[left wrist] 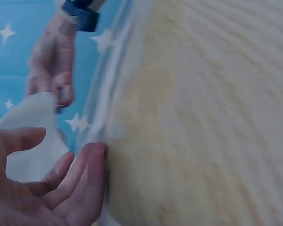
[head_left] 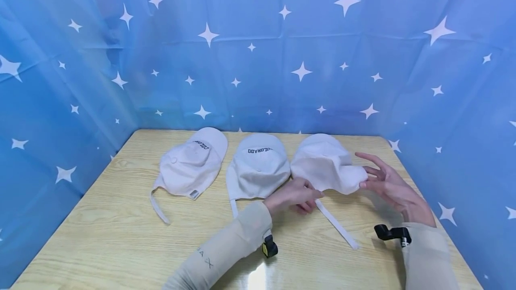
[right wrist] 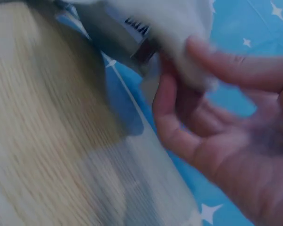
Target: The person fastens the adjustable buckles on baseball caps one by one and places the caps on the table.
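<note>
Three white baseball caps lie in a row at the back of the table. My right hand [head_left: 393,187] pinches the edge of the rightmost cap [head_left: 322,162] between thumb and fingers. In the right wrist view, that cap's fabric [right wrist: 179,28] passes between thumb and forefinger, with dark lettering inside. At the same cap's front left edge is my left hand [head_left: 296,195], fingertips right by its loose white strap [head_left: 336,225]. In the left wrist view, the left thumb and fingers [left wrist: 82,188] stand apart, overlapping the white cap.
The middle cap [head_left: 258,169] and the left cap [head_left: 191,164] carry dark "COLORADO" lettering, with straps trailing forward. A blue star-patterned cloth [head_left: 258,53] rises behind and beside the wooden table [head_left: 121,245]. Each sleeve has a black wrist mount.
</note>
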`<move>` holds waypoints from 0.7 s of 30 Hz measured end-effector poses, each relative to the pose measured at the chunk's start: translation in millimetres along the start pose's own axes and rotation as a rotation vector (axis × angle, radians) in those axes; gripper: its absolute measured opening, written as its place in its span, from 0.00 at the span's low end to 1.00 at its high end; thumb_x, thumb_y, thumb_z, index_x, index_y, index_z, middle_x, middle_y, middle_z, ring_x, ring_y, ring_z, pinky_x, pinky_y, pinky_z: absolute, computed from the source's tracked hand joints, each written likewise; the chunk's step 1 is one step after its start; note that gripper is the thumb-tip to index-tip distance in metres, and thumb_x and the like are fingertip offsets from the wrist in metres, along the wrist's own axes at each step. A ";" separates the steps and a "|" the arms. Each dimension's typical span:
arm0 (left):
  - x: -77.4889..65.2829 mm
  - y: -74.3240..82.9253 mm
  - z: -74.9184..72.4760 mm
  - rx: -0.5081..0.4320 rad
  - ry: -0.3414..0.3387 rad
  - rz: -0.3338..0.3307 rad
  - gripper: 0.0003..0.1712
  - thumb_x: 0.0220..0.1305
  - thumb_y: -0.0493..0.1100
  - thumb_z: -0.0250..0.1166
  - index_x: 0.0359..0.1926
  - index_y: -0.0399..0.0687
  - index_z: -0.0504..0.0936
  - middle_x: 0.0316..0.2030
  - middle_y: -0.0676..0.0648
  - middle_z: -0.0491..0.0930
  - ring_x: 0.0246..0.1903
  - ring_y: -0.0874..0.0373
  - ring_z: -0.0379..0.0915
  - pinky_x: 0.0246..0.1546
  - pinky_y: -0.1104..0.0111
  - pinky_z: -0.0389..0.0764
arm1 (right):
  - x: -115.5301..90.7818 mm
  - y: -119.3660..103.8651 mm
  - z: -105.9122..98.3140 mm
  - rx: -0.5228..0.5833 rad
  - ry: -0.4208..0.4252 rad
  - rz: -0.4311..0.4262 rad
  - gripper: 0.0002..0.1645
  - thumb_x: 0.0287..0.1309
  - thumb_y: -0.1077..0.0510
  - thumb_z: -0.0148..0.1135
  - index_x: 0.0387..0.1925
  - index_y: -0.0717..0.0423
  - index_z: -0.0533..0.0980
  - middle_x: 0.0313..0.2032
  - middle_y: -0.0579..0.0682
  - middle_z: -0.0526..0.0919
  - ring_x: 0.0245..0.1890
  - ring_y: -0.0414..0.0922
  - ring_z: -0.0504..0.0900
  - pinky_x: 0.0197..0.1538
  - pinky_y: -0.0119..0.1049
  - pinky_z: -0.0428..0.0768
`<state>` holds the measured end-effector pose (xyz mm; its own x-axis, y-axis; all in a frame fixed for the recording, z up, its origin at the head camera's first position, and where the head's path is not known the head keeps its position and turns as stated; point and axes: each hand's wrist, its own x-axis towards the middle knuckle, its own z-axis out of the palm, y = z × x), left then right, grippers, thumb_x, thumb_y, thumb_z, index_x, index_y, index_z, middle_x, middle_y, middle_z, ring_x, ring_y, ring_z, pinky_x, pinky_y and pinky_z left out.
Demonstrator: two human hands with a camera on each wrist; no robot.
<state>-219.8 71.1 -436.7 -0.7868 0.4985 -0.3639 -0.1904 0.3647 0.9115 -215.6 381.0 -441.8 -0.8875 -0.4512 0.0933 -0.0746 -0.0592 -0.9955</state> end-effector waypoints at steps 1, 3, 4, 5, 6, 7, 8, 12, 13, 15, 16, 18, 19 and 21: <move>-1.1 -0.4 0.5 -0.004 0.003 -0.023 0.12 0.67 0.49 0.70 0.37 0.45 0.80 0.32 0.40 0.87 0.26 0.53 0.83 0.28 0.62 0.87 | 1.4 0.2 0.6 0.024 0.000 -0.028 0.51 0.66 0.82 0.50 0.82 0.49 0.48 0.62 0.47 0.81 0.57 0.40 0.85 0.56 0.37 0.87; -2.0 -1.6 1.7 -0.023 0.004 -0.053 0.13 0.66 0.50 0.71 0.38 0.45 0.80 0.34 0.40 0.87 0.28 0.50 0.84 0.30 0.58 0.89 | 3.6 0.4 1.4 0.077 0.004 -0.078 0.50 0.65 0.84 0.47 0.82 0.53 0.49 0.60 0.49 0.84 0.56 0.42 0.86 0.54 0.37 0.87; -2.1 -1.8 2.4 -0.039 0.001 -0.061 0.13 0.66 0.50 0.71 0.38 0.46 0.80 0.35 0.40 0.86 0.29 0.49 0.85 0.31 0.57 0.89 | 4.6 0.3 2.0 0.104 0.010 -0.098 0.49 0.65 0.84 0.46 0.81 0.54 0.50 0.60 0.49 0.84 0.56 0.42 0.86 0.54 0.37 0.87; -2.0 -2.0 2.9 -0.063 -0.007 -0.065 0.13 0.67 0.50 0.70 0.39 0.47 0.79 0.36 0.39 0.86 0.30 0.48 0.85 0.31 0.56 0.90 | 5.2 0.1 2.7 0.127 0.019 -0.113 0.48 0.65 0.85 0.45 0.81 0.55 0.51 0.58 0.50 0.85 0.54 0.42 0.87 0.53 0.37 0.88; -1.6 -2.1 3.5 -0.090 -0.015 -0.067 0.13 0.67 0.50 0.70 0.41 0.47 0.79 0.37 0.38 0.86 0.31 0.47 0.86 0.31 0.56 0.90 | 5.7 -0.2 3.3 0.144 0.029 -0.125 0.47 0.65 0.84 0.45 0.80 0.56 0.51 0.58 0.50 0.86 0.54 0.42 0.88 0.52 0.36 0.88; -1.1 -2.0 4.1 -0.111 -0.026 -0.065 0.13 0.67 0.50 0.70 0.42 0.47 0.79 0.39 0.38 0.85 0.32 0.46 0.87 0.32 0.55 0.90 | 6.1 -0.7 4.1 0.158 0.041 -0.135 0.45 0.66 0.84 0.45 0.80 0.57 0.52 0.57 0.50 0.86 0.53 0.43 0.88 0.52 0.37 0.88; -0.4 -1.5 4.8 -0.137 -0.037 -0.061 0.13 0.68 0.49 0.69 0.44 0.48 0.78 0.40 0.37 0.85 0.34 0.46 0.87 0.33 0.55 0.90 | 6.2 -1.4 4.9 0.160 0.058 -0.141 0.44 0.67 0.83 0.45 0.80 0.58 0.52 0.56 0.50 0.86 0.51 0.42 0.88 0.50 0.37 0.89; 3.1 1.2 8.4 -0.250 -0.073 -0.040 0.16 0.67 0.49 0.69 0.51 0.50 0.78 0.49 0.39 0.81 0.44 0.44 0.85 0.41 0.52 0.90 | 6.7 -4.6 7.7 0.146 0.128 -0.145 0.39 0.70 0.80 0.46 0.78 0.60 0.55 0.53 0.49 0.87 0.48 0.42 0.89 0.47 0.37 0.89; 4.0 1.8 9.5 -0.279 -0.071 -0.039 0.16 0.67 0.48 0.69 0.52 0.51 0.78 0.51 0.40 0.80 0.46 0.44 0.84 0.44 0.52 0.89 | 6.9 -5.5 8.3 0.141 0.142 -0.142 0.38 0.71 0.79 0.46 0.78 0.60 0.56 0.53 0.49 0.87 0.47 0.42 0.89 0.46 0.36 0.89; 5.7 2.7 12.1 -0.343 -0.043 -0.043 0.18 0.66 0.47 0.70 0.54 0.51 0.78 0.53 0.41 0.78 0.49 0.44 0.80 0.48 0.51 0.88 | 7.3 -7.7 9.2 0.146 0.161 -0.141 0.38 0.71 0.79 0.46 0.78 0.60 0.56 0.52 0.49 0.87 0.46 0.42 0.89 0.47 0.35 0.89; 6.4 3.1 13.4 -0.373 -0.017 -0.046 0.19 0.65 0.46 0.70 0.55 0.51 0.78 0.53 0.42 0.77 0.51 0.44 0.79 0.50 0.50 0.87 | 7.4 -8.9 9.6 0.153 0.164 -0.142 0.38 0.71 0.79 0.46 0.78 0.60 0.56 0.52 0.49 0.87 0.46 0.42 0.89 0.47 0.35 0.89; 7.3 3.2 15.6 -0.427 0.047 -0.041 0.20 0.65 0.45 0.70 0.56 0.52 0.77 0.54 0.44 0.77 0.53 0.45 0.76 0.54 0.50 0.85 | 7.4 -11.5 10.1 0.166 0.160 -0.148 0.39 0.70 0.80 0.45 0.78 0.60 0.55 0.52 0.49 0.87 0.47 0.42 0.88 0.49 0.34 0.88; 7.7 2.9 16.6 -0.451 0.079 -0.031 0.21 0.65 0.44 0.69 0.58 0.52 0.77 0.55 0.44 0.76 0.55 0.44 0.75 0.56 0.50 0.84 | 7.3 -12.8 10.2 0.177 0.156 -0.155 0.40 0.69 0.81 0.45 0.78 0.60 0.55 0.53 0.49 0.86 0.48 0.42 0.88 0.50 0.34 0.88; 8.8 2.5 18.5 -0.485 0.142 -0.002 0.23 0.65 0.44 0.69 0.60 0.52 0.76 0.57 0.46 0.75 0.59 0.42 0.73 0.60 0.50 0.82 | 7.4 -15.2 10.3 0.203 0.138 -0.179 0.41 0.68 0.82 0.44 0.78 0.60 0.54 0.54 0.51 0.85 0.51 0.43 0.88 0.52 0.34 0.88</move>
<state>-216.4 90.9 -441.1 -0.8520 0.3736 -0.3667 -0.4163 -0.0587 0.9073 -216.3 369.4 -425.8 -0.9230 -0.2929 0.2494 -0.1553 -0.3095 -0.9381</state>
